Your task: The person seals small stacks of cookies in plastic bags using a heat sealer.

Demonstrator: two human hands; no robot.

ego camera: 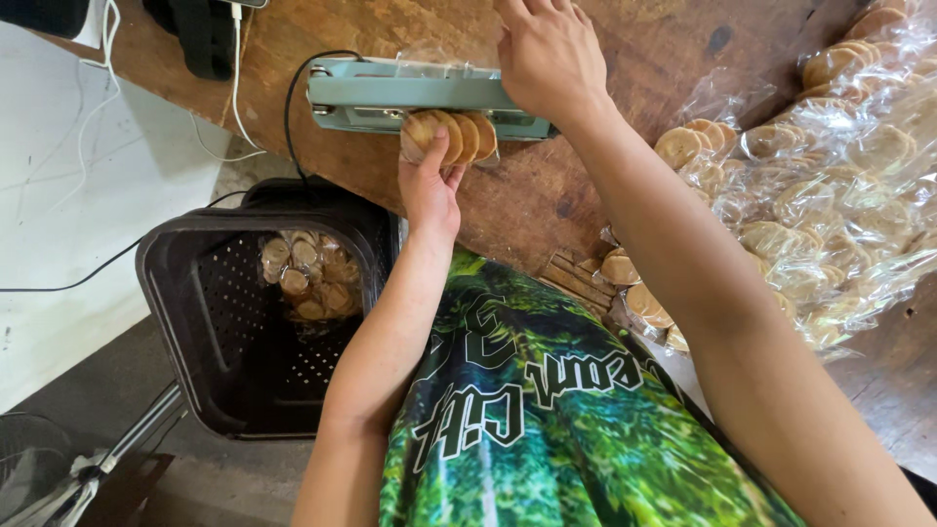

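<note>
- The bag of biscuits (451,137) is clear, crinkled plastic around a short row of round, flat, golden-brown discs standing on edge, their rims overlapping like stacked coins.
- The heat sealer (420,95) is a long, narrow bar of pale green painted metal, smooth and boxy, lying across the worn brown wooden tabletop (547,195); a black cable runs from its left end.
- The left hand (431,190) comes up from below – thumb on the front of the bag, fingers behind, a narrow grip holding the biscuits just under the sealer's front edge, with the bag's open top tucked into the bar.
- The right hand (549,54) lies palm-down on the sealer's right half, fingers spread flat over the bar; it presses rather than grasps, just above and to the right of the bag.
- To the right on the tabletop lies a loose heap of filled bags (830,195), glossy and rumpled, all with the same round biscuits – near the right forearm, well apart from the sealer.
- Below the tabletop edge on the left stands a black plastic crate (185,322) with perforated walls, one sealed bag of biscuits lying inside.
- White cables (229,98) trail over the tabletop's far left corner.
</note>
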